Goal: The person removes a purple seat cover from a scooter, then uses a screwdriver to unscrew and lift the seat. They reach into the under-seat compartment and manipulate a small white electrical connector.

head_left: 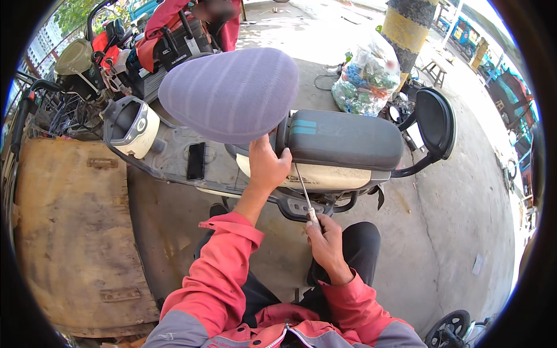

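A scooter front seat (232, 93) in a striped purple cloth cover is in front of me. My left hand (268, 165) grips its near lower edge, the thumb pointing up and the fingertips partly hidden by the seat. In my right hand (328, 240) is a screwdriver (304, 188) with a pale, worn handle. Its thin metal shaft slants up and left to the cream body panel (328, 176) under the dark grey rear seat (346, 139). Whether the tip touches anything is hidden.
A black phone (196, 161) lies on the scooter's footboard (171, 145). The padded backrest (436, 123) rises at the right end. A worn wooden board (69, 232) is at left. Beyond the scooter stand a stuffed clear plastic bag (368, 75) and a yellow-and-black pillar (409, 29).
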Action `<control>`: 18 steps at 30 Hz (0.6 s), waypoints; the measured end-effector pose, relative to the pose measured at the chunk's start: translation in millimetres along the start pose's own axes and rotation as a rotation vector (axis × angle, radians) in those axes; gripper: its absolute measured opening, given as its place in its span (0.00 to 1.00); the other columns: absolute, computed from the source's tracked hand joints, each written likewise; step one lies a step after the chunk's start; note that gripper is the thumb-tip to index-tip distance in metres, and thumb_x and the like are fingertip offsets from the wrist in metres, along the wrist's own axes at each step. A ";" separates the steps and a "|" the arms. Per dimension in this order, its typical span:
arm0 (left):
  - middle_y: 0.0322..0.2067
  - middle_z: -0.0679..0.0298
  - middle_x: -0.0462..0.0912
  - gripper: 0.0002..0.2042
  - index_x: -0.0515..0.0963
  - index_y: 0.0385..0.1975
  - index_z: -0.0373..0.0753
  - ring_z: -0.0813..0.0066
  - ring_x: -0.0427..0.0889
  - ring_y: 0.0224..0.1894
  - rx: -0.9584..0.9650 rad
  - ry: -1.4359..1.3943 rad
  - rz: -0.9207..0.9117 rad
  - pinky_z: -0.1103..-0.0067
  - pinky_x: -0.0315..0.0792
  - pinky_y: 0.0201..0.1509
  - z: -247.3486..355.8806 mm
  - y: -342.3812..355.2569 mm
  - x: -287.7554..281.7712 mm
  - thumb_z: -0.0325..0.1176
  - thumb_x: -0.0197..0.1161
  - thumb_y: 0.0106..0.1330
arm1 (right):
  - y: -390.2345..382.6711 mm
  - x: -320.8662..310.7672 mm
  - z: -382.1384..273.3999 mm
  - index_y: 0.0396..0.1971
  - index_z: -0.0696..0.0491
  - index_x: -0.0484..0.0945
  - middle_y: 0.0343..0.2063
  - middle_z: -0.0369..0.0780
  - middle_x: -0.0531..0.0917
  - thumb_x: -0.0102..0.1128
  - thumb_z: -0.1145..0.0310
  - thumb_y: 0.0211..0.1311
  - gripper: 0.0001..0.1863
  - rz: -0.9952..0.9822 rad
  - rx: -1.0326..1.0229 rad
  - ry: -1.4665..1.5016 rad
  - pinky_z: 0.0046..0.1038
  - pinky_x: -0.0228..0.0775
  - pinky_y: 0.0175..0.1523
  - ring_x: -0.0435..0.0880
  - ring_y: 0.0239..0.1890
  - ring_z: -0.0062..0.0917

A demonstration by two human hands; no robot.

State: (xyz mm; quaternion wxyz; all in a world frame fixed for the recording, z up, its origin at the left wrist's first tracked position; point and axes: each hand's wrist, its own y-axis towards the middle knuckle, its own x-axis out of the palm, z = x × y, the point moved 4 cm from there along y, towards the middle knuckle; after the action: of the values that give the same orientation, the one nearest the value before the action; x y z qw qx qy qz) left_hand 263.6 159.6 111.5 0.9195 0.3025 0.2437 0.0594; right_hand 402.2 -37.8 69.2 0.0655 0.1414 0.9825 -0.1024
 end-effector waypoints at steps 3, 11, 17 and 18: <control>0.49 0.51 0.80 0.33 0.65 0.62 0.30 0.53 0.76 0.58 -0.161 -0.289 -0.162 0.63 0.66 0.65 0.3 -1.1 1.0 0.22 0.63 0.52 | -6.4 -2.0 12.6 0.45 0.63 0.80 0.19 0.32 0.74 0.59 0.70 0.66 0.13 0.012 0.010 0.018 0.24 0.63 0.28 0.68 0.24 0.13; 0.50 0.51 0.81 0.30 0.69 0.60 0.33 0.52 0.75 0.58 0.026 0.098 -0.183 0.61 0.61 0.67 -0.2 -0.5 -9.9 0.29 0.66 0.53 | -14.1 -2.4 11.0 0.46 0.63 0.81 0.20 0.31 0.75 0.60 0.69 0.66 0.14 -0.004 -0.002 0.039 0.23 0.63 0.28 0.69 0.24 0.12; 0.49 0.50 0.80 0.28 0.74 0.54 0.33 0.50 0.74 0.58 0.099 0.257 -0.154 0.59 0.62 0.65 -5.9 -0.4 -15.5 0.39 0.70 0.54 | -16.9 -10.1 15.8 0.45 0.63 0.81 0.20 0.31 0.74 0.61 0.69 0.66 0.14 0.032 -0.007 0.051 0.23 0.63 0.28 0.68 0.24 0.12; 0.49 0.50 0.80 0.28 0.75 0.53 0.32 0.50 0.74 0.58 0.118 0.293 -0.139 0.59 0.63 0.65 -8.3 -1.3 -15.9 0.41 0.71 0.54 | -17.6 -11.2 16.5 0.45 0.63 0.81 0.20 0.31 0.74 0.61 0.69 0.66 0.14 0.033 -0.004 0.055 0.23 0.63 0.28 0.68 0.23 0.12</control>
State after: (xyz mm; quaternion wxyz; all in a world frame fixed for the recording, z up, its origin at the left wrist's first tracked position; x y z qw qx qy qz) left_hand 245.6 158.8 111.5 0.8566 0.3267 0.3987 0.0249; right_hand 409.4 -60.9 58.1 0.0403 0.1603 0.9816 -0.0956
